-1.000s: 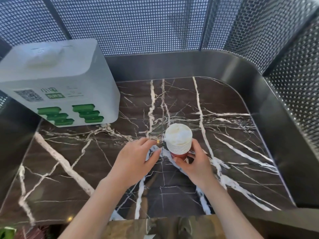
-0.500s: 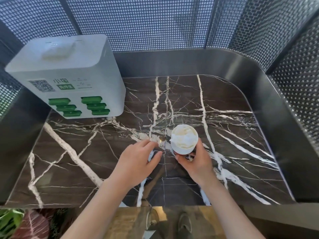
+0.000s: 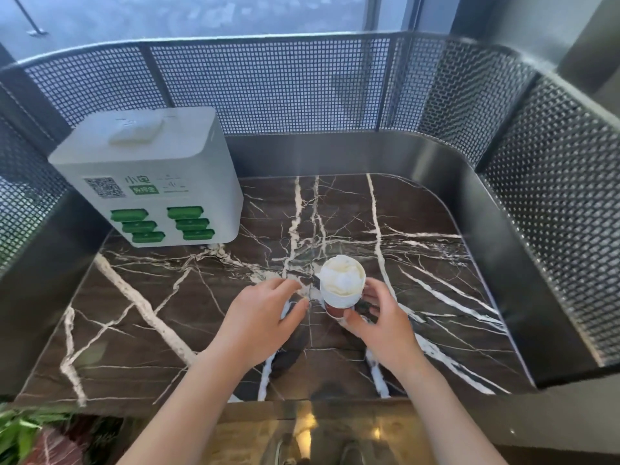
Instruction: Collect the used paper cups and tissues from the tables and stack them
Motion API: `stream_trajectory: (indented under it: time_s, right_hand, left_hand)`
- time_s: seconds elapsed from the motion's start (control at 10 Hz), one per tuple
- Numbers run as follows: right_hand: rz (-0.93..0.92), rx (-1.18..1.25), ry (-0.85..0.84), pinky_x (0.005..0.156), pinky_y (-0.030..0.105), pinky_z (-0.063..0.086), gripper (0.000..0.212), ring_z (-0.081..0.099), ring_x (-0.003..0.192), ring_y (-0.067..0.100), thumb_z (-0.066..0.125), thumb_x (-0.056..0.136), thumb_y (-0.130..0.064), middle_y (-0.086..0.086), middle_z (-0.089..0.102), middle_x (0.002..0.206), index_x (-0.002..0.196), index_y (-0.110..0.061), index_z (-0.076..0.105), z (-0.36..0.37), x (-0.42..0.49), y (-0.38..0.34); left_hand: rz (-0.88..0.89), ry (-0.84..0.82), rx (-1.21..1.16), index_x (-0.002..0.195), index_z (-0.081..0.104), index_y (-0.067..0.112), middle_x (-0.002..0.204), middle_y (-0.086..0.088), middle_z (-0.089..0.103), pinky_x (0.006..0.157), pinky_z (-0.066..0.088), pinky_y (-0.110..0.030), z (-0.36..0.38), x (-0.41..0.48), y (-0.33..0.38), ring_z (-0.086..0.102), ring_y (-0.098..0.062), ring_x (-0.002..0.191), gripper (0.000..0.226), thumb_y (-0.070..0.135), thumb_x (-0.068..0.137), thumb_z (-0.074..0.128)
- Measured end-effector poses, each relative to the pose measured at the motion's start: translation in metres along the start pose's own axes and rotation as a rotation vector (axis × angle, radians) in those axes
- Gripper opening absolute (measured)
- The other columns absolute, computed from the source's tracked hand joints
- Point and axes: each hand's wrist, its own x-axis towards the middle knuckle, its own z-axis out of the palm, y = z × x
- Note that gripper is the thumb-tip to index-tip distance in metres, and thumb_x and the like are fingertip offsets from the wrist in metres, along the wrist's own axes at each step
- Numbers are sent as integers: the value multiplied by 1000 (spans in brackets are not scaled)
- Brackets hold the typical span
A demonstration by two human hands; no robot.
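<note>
A stack of paper cups (image 3: 341, 293) stands upright on the dark marble tabletop (image 3: 141, 317), white ribbed on the outside and red at the base. A crumpled white tissue (image 3: 342, 275) fills the top cup. My right hand (image 3: 380, 318) curves around the stack's right side. Its thumb is at the red base, and its fingers are spread, with a small gap to the cup wall. My left hand (image 3: 265, 313) hovers just left of the stack, palm down and fingers loosely apart, holding nothing.
A white power-bank rental box (image 3: 151, 182) with green slots stands at the back left of the table. Dark metal walls topped by perforated mesh (image 3: 523, 263) enclose the table at the back, left and right. Green leaves (image 3: 20, 434) show at the bottom left.
My right hand's fingers have loosened from the cup stack, which now stands on the table. My left hand stays beside it. The view has tilted upward.
</note>
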Motion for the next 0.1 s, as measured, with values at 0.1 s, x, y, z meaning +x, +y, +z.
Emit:
stream_trajectory:
  time_s: [0.1]
  right_hand:
    - [-38, -50, 15, 113, 37, 47, 86, 54, 133, 2, 69, 75, -69, -17, 58, 143, 148, -31, 45, -12, -6, -4]
  left_hand:
    - [-7, 21, 2, 124, 58, 29, 117, 14, 63, 80, 48, -30, -6, -4, 7, 62, -15, 94, 41, 54, 97, 39]
